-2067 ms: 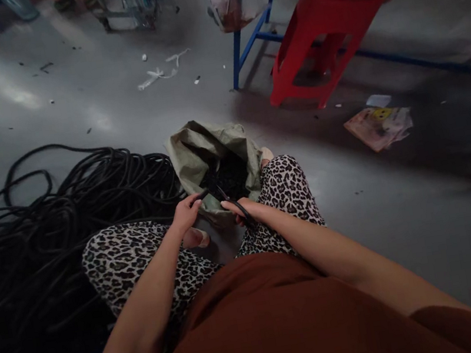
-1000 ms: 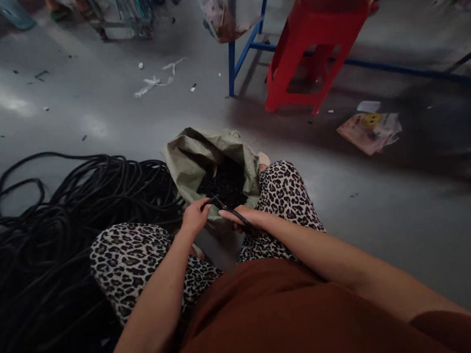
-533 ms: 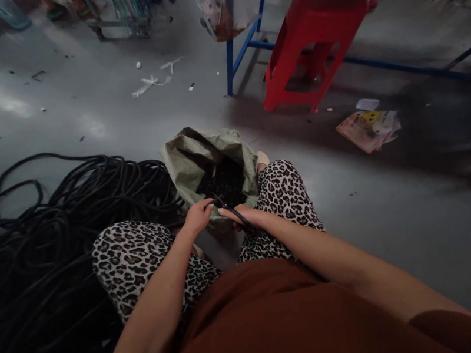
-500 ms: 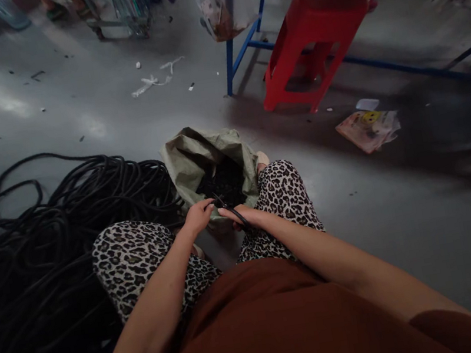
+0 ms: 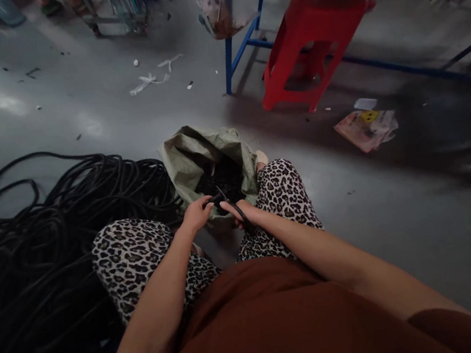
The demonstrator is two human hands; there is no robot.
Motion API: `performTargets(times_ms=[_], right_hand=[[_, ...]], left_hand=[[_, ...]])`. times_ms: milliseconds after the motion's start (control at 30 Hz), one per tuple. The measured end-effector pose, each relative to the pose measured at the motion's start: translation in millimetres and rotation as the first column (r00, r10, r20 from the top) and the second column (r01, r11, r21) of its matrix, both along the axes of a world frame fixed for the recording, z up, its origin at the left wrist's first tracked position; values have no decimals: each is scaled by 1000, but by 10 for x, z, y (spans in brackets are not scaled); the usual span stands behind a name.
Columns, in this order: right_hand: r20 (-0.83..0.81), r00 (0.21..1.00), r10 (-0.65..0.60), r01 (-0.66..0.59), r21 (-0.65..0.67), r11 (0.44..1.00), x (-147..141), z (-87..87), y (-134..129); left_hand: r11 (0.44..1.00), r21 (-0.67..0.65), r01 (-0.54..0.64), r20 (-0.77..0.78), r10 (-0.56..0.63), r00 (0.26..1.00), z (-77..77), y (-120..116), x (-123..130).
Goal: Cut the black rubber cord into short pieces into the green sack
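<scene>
Between my knees stands an open green woven sack [image 5: 177,165] with a heap of small black pieces [image 5: 229,176] inside. Over its near rim, my left hand [image 5: 197,214] pinches the end of a black cord [image 5: 210,199]. My right hand [image 5: 245,213] is closed around the black handles of a pair of scissors [image 5: 240,211]. Their blades point up and left, close to the cord end; whether they touch it I cannot tell. To the left lies a large tangled pile of black cord [image 5: 97,180].
A red plastic stool [image 5: 319,26] stands ahead to the right beside a blue metal frame [image 5: 229,67]. A clear plastic bag [image 5: 222,8] hangs there. Printed plastic packaging [image 5: 366,129] and white scraps [image 5: 149,81] lie on the grey floor. Another person's feet [image 5: 52,6] show at the top left.
The scissors in my right hand have shifted slightly, and more of the blade shows beside the cord. My left hand keeps its pinch, a little further left. The sack stays in place.
</scene>
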State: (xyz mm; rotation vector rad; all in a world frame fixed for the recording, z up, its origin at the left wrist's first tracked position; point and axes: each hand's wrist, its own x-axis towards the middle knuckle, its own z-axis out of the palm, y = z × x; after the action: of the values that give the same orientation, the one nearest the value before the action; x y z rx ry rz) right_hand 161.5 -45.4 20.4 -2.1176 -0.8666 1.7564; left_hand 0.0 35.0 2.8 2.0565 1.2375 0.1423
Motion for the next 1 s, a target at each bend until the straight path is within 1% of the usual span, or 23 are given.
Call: performTargets(times_ms=[67,367,700,867,1000], right_hand=[[2,1000,-14,14,-6,1000,2,-11,10],[67,998,22,-23,10,1000,5,42,28],[103,994,29,-29,-6,1000,12,139,36],[134,989,60,-58,-21,998,17,110,35],[142,989,36,-32,-28,999,33,64,34]], left_hand=[[1000,4,-9,-16,9,1000,-4,6,-26],[999,-30,-44,-1,44,999,-26,25,-11],[998,-56,-22,-27,20,999,-13,66,22],[999,-41,-28,-38,26,999,-63,84,-20],[999,-19,-46,-30,45,999,-69,88,-43]])
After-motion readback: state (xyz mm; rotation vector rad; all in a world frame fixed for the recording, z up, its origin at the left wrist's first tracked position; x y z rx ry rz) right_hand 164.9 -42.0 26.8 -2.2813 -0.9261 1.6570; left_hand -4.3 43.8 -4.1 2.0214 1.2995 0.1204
